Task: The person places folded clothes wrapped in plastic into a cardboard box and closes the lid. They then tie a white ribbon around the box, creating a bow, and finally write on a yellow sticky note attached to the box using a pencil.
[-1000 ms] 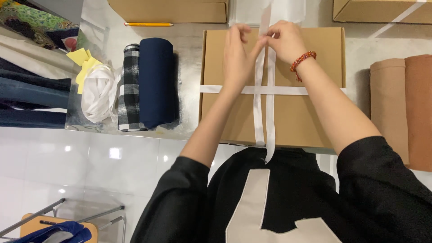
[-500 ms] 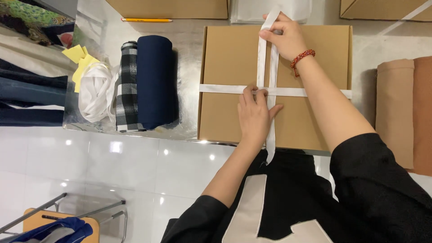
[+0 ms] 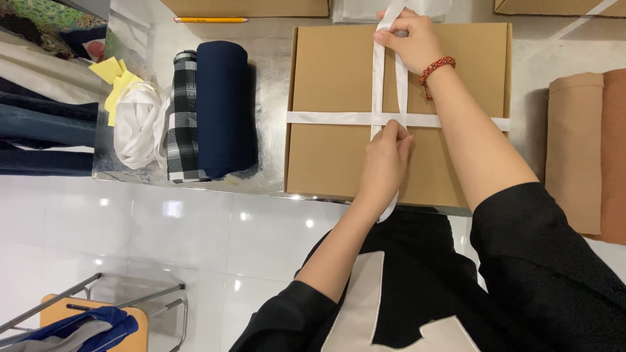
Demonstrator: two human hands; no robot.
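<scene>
Ribbon (image 3: 339, 118) work is at the crossing step: a white band lies flat across the brown box (image 3: 332, 156), and two more strands run up the lid from the middle. The box sits on a shiny table (image 3: 270, 117), close to the person. The left hand (image 3: 386, 160) presses down where the strands cross, fingers bent onto the ribbon. The right hand (image 3: 409, 40) pinches the strands at the far edge of the box and pulls them up. A red bracelet (image 3: 435, 68) is on that wrist. I think the strands need to stay tight and straight, with the crossing pinned so it cannot slide. Rolled cloth (image 3: 225, 104) lies just beside the box.
</scene>
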